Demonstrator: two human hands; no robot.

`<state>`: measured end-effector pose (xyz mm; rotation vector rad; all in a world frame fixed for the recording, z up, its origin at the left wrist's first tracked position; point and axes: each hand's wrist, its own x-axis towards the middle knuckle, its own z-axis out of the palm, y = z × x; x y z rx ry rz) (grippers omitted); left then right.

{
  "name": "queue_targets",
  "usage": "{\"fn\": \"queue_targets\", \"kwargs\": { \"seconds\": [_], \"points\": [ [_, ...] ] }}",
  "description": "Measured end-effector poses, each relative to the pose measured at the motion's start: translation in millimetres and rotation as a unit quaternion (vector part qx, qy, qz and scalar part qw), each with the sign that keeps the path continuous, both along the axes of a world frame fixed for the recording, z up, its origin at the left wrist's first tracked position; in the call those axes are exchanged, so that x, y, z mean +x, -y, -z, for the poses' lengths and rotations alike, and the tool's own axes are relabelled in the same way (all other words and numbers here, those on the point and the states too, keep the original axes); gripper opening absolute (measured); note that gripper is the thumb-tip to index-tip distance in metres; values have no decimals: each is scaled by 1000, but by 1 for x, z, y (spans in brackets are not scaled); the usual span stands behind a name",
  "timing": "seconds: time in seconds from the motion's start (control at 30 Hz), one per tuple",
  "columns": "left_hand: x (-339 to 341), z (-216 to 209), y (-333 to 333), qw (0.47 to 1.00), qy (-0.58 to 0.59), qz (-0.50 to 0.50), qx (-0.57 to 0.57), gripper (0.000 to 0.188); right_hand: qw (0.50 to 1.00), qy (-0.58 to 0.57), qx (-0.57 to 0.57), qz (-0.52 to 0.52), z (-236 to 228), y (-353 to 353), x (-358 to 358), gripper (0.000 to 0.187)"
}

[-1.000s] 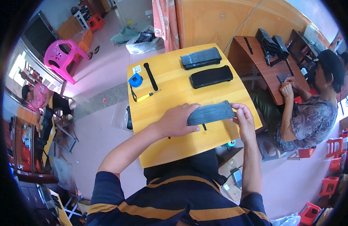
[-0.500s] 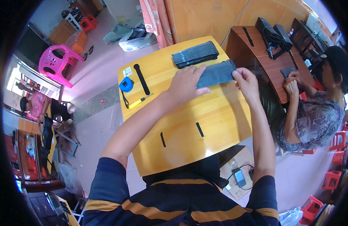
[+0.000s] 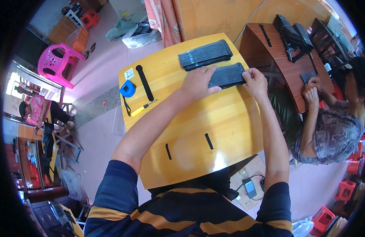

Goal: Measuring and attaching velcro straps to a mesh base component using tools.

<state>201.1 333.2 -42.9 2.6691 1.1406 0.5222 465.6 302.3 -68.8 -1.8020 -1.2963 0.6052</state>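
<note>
A stack of dark grey straps [image 3: 229, 75] with rounded right ends lies on the yellow table between my hands. My left hand [image 3: 197, 83] grips its left end, with the thumb on the near side and the fingers on the far side. At the right end, my right hand [image 3: 255, 82] is closed in a pinch at the near corner. Just behind sits a second stack of dark straps [image 3: 205, 54], apart from my hands. To the left, a single black strap [image 3: 144, 83] lies flat. Two short black strips [image 3: 168, 151] are stuck to the table's near part.
On the yellow table [image 3: 190, 126] are a blue tape measure [image 3: 128, 89] and a yellow-handled screwdriver [image 3: 141, 109] at the left. A co-worker [image 3: 328, 130] sits at a brown table [image 3: 287, 67] on the right. A pink chair [image 3: 58, 65] stands on the floor beyond.
The strap stack between my hands has come to lie flatter, with its strap edges in view. My right hand has stayed at its right end, and the view has shifted slightly.
</note>
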Motion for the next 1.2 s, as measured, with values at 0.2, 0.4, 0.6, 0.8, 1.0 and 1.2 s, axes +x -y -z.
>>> {"fn": "queue_targets", "kwargs": {
  "seconds": [0.2,0.4,0.6,0.8,1.0,1.2],
  "points": [
    [-1,-2,5,1000,-8,5,12,85,1000,9,-23,11,-11,10,-4,21],
    [-1,7,9,999,-29,12,32,81,951,274,141,-33,-11,5,-16,42],
    [-2,25,7,997,-16,15,71,79,887,408,183,-119,2,-15,-47,50],
    [3,40,19,994,-19,-14,108,81,945,266,129,-137,21,-15,-46,41],
    [4,51,23,988,-10,-40,148,80,949,254,119,-142,22,-19,-47,37],
    [0,45,25,995,4,-32,92,81,939,287,135,-134,25,-18,-55,34]
  ]
}}
